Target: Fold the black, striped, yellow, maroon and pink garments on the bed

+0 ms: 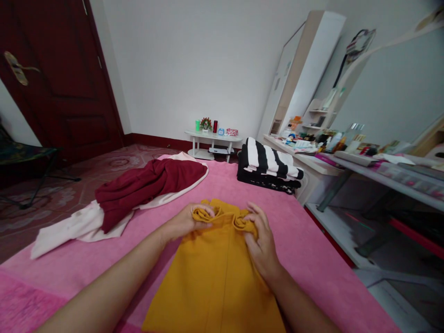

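On the pink bed: I see the yellow garment, long axis running front to back.
Far end: left hand and right hand pinch its bunched sides, equally near.

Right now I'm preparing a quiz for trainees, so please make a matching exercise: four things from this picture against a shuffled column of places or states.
1. Yellow garment
2. Dark red garment
3. Striped cloth
4. Small white table

A. Stands near the far wall
B. Folded, toward the right edge of the pink cover
C. Held by the left hand and right hand
D. Lies partly over pale cloth

Pairs: 1-C, 2-D, 3-B, 4-A
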The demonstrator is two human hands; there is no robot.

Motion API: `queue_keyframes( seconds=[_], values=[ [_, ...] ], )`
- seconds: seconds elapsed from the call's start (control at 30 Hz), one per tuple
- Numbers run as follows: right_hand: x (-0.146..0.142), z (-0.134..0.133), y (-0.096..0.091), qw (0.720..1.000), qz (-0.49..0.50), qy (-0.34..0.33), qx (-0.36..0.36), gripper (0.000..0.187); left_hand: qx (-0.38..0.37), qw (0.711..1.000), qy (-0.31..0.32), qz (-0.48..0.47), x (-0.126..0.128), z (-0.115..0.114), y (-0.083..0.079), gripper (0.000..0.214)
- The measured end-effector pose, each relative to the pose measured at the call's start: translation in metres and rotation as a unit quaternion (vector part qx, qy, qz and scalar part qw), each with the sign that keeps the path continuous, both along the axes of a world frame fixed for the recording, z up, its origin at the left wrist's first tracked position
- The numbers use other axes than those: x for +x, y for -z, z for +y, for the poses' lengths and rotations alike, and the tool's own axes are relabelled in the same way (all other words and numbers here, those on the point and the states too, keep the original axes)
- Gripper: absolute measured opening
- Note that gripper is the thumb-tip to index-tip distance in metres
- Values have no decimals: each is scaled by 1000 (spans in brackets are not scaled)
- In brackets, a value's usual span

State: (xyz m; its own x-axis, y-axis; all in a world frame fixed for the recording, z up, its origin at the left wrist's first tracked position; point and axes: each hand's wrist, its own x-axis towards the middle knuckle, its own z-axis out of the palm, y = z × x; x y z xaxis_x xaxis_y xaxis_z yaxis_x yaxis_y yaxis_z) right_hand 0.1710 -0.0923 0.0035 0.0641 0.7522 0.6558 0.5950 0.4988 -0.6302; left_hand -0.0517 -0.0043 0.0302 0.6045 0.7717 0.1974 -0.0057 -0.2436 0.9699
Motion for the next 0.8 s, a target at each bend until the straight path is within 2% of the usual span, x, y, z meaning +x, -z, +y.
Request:
queue_keyframes(
  seconds=[0.07, 0.13, 0.23, 0.33, 0.4, 0.47, 0.57, 0.7, 0.77, 0.8],
  values=[
    [2, 10, 2, 992, 103, 16, -72, 19, -40, 990, -116, -68, 9, 3, 7, 28],
    [4, 20, 4, 975, 185, 7, -124, 19, -61, 973, -192, -115, 18, 9, 16, 29],
    [7, 33, 6, 967, 208, 31, -145, 21, -25, 970, -224, -90, 29, 18, 29, 24],
    [6, 39, 8, 973, 156, 78, -152, 27, 37, 976, -216, -1, 34, 25, 40, 20],
    [3, 39, 7, 976, 130, 83, -156, 34, 34, 977, -211, 25, 36, 26, 44, 21],
    [-1, 37, 3, 974, 135, 71, -166, 38, -7, 980, -200, 8, 37, 23, 41, 23],
    [-5, 31, -7, 955, 214, 41, -199, 43, -90, 980, -169, -52, 34, 15, 26, 30],
    [1, 25, -22, 906, 341, -20, -251, 46, -250, 962, -54, -91, 20, 8, 2, 37],
    [9, 24, -26, 907, 329, -20, -263, 44, -288, 956, -11, -61, 14, 8, -1, 38],
    [13, 25, -27, 916, 297, -8, -268, 42, -275, 961, -15, -36, 12, 10, 1, 37]
  ],
)
